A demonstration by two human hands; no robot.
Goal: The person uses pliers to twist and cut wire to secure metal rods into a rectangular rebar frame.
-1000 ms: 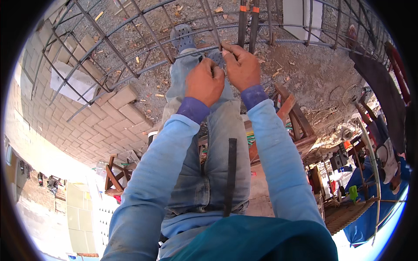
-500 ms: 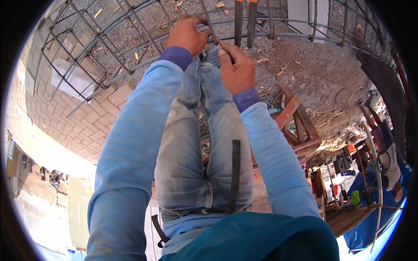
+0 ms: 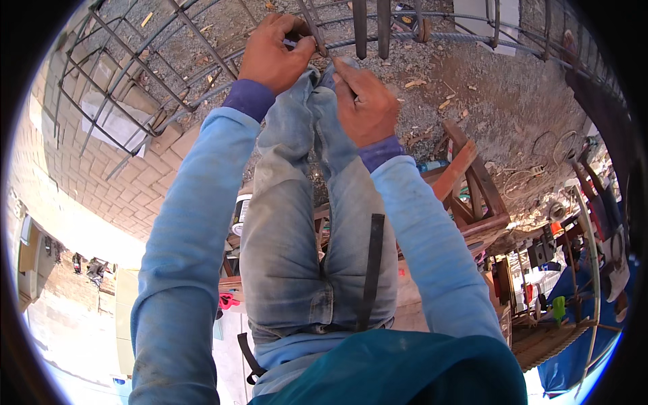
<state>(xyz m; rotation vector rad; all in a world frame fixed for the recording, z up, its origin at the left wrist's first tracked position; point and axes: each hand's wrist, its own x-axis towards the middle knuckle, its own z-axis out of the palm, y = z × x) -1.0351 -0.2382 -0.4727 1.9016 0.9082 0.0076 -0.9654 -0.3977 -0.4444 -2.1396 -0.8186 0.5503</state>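
Observation:
Both my hands are at the near side of a steel rebar cage (image 3: 202, 100), close to the lower end of one upright bar (image 3: 310, 23). My left hand (image 3: 275, 54) is curled, its forefinger and thumb meeting beside that bar. Just right of the bar's tip, my right hand (image 3: 368, 104) pinches with forefinger and thumb near the long ribbed bar (image 3: 445, 37). Whatever either hand pinches is too small or hidden to make out. Two dark tool handles (image 3: 371, 30) hang side by side over the cage, right of the upright bar.
A wooden frame (image 3: 472, 182) stands right of my legs, on gravelly ground strewn with chips. Paving blocks (image 3: 118, 192) lie to the left, with a pale sheet (image 3: 111, 121) under the cage. A tin (image 3: 241, 212) is beside my left thigh. Poles and blue tarpaulin (image 3: 560, 364) are far right.
My hands stay at the same bar, a little farther apart. The left has shifted left and slightly up in the picture. The tool handles' orange parts have left the view.

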